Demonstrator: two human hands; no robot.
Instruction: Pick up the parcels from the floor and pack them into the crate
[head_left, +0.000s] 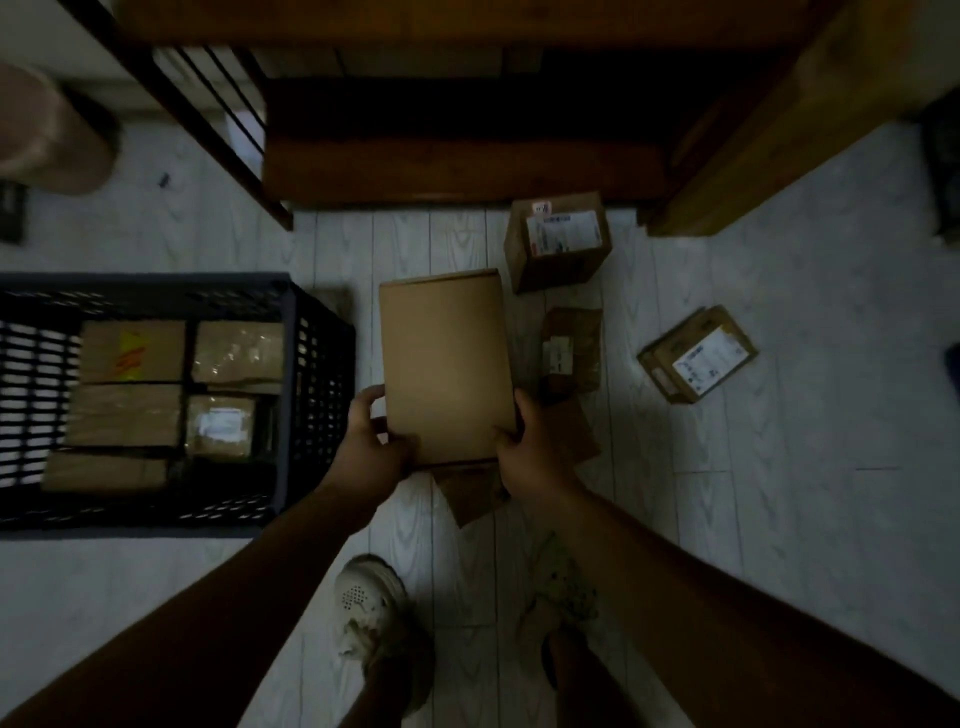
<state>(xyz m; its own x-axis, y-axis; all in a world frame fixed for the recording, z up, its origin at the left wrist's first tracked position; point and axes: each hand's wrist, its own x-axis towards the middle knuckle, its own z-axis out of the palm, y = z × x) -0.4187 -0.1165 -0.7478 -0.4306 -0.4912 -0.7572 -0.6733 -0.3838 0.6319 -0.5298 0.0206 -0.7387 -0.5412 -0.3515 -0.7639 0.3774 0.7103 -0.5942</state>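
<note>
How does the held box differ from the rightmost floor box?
The held box is bigger and plain-topped; the rightmost box is smaller, with a white label. The left hand and right hand grip the held box; the rightmost box lies on the floor. Both are brown cardboard.

No writing can be read. White shipping labels (563, 234) sit on the box (556, 270) at upper centre-right, the tilted box (670, 364) at right and a wrapped parcel (221, 441) inside the crate (317, 374) at left, all too blurred to make out.
</note>
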